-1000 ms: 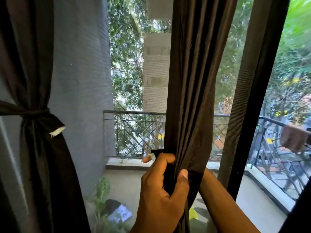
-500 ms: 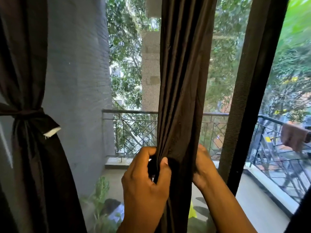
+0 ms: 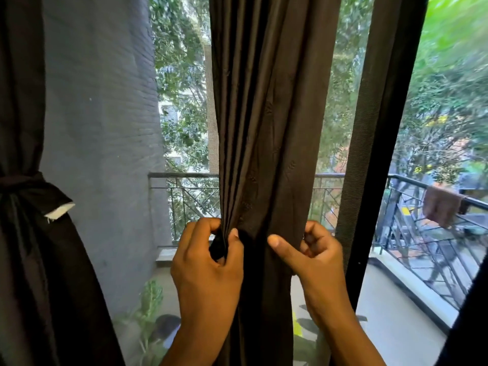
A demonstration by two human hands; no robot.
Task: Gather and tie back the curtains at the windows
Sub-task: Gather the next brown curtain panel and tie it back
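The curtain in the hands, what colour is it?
Dark brown. The curtain shows best in the head view, with the left hand and right hand gripping it.

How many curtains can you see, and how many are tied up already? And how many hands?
Curtains tied back: 1, the left curtain, cinched by its tie band.
Curtains not tied yet: 1, the middle curtain, gripped by both hands.
Hands: 2, the left hand and the right hand.
Total: 2 curtains and 2 hands, 4 things.

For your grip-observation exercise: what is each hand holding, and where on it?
Both hands grip the middle curtain: left hand pinches its gathered left-edge folds, right hand its right edge.
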